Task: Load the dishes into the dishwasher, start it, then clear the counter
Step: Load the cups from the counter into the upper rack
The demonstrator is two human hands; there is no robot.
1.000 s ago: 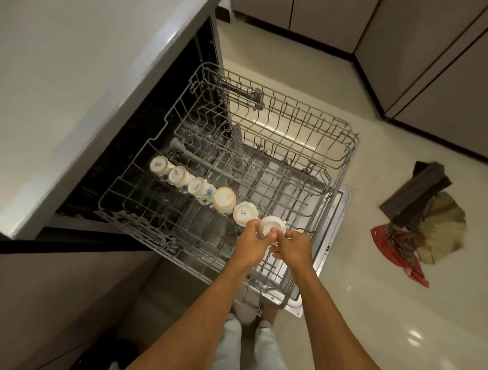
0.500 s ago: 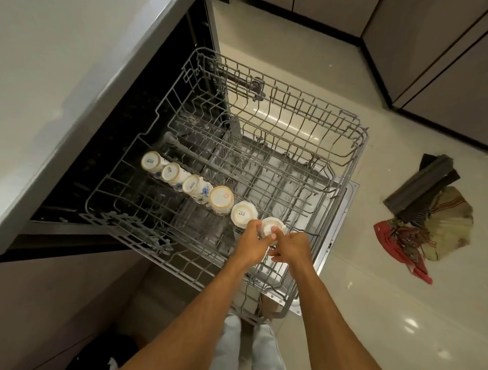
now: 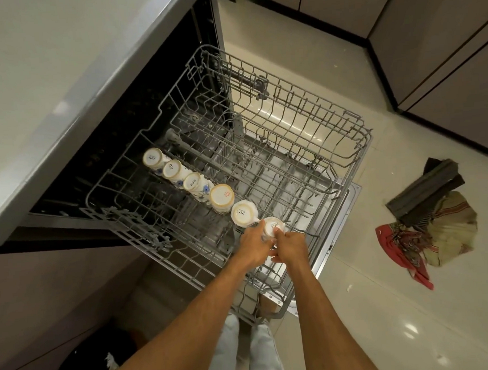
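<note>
The grey wire dishwasher rack [image 3: 305, 144] is pulled out over the open door. A row of several white cups stands upside down along its left side, from the farthest cup [image 3: 152, 157] to the second-nearest cup [image 3: 243, 211]. The nearest cup [image 3: 274, 226] sits at the row's front end. My left hand [image 3: 252, 246] grips its left side and my right hand [image 3: 290, 245] pinches its right side with the thumb on its base. Both hands hide the cup's lower part.
The grey countertop [image 3: 54, 80] overhangs the dishwasher on the left. The open door's steel edge [image 3: 341, 236] shows under the rack. A pile of cloths with a dark object [image 3: 429, 217] lies on the tiled floor at right. Cabinets [image 3: 440, 53] line the far right.
My hands have stayed on the nearest cup. The view has shifted, so the rack sits a little lower and more to the left; the cups in the row have not moved.
</note>
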